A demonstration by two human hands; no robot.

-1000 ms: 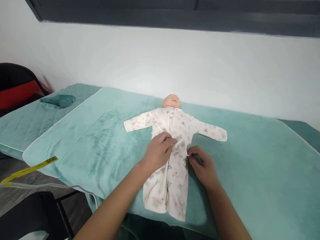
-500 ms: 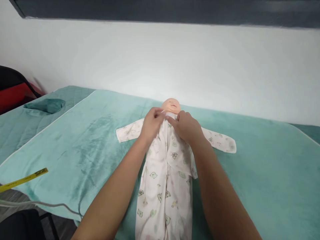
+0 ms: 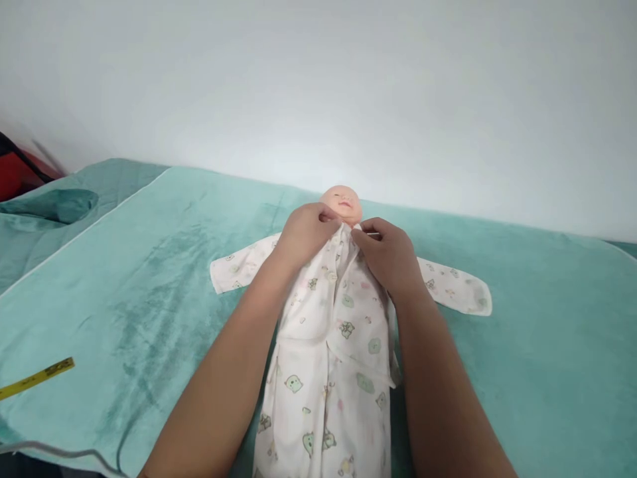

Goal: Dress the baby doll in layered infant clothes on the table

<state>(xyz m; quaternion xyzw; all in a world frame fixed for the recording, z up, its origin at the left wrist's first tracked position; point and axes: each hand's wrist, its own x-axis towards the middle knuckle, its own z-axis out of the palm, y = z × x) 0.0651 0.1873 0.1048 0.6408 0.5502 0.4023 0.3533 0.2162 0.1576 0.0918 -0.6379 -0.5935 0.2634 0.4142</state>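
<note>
A baby doll [image 3: 342, 199] lies face up on a teal plush blanket [image 3: 537, 358], dressed in a white top [image 3: 318, 312] printed with small green and brown animals. White trousers [image 3: 343, 411] in the same print cover the legs. Both sleeves stretch out sideways. At the doll's neck, my left hand [image 3: 311, 229] pinches the left side of the top's collar. Opposite it, my right hand [image 3: 391, 252] grips the collar's right edge between thumb and fingers. The two front edges of the top meet along the middle of the chest.
A white wall [image 3: 318, 86] rises behind the bed. Folded teal cloth [image 3: 54, 206] lies at the far left, near a red and black object [image 3: 17, 172]. A yellow strip [image 3: 37, 378] rests at the left, and a grey cord [image 3: 60, 453] runs along the lower left.
My view has tilted down and come closer. Both hands have stayed at the collar; they now pinch its two sides, a little further apart, and the chest fabric looks pulled up.
</note>
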